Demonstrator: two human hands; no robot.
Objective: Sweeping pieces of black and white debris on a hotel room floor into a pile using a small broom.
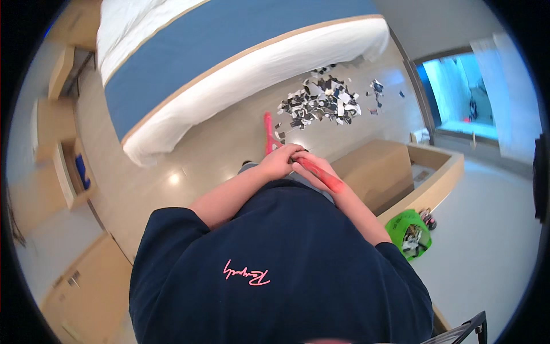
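Both of my hands are close together in front of my waist. My left hand closes around a dark part of a long-handled tool, likely a broom. Beside it, my right hand is wrapped around the handle, whose red end lies along my right wrist. Beyond my left hand, the tool's pink lower part extends down towards the floor; its working edge is unclear. To the right of that pink part lies a pile of black and white scraps on the smooth floor. A few smaller scraps are scattered farther right.
A bed with white bedding and a blue runner stands ahead. At right are a brown box-like piece, a light wooden frame and a green bag holding mixed scraps. Wooden furniture lines the left, with a doorway at far right.
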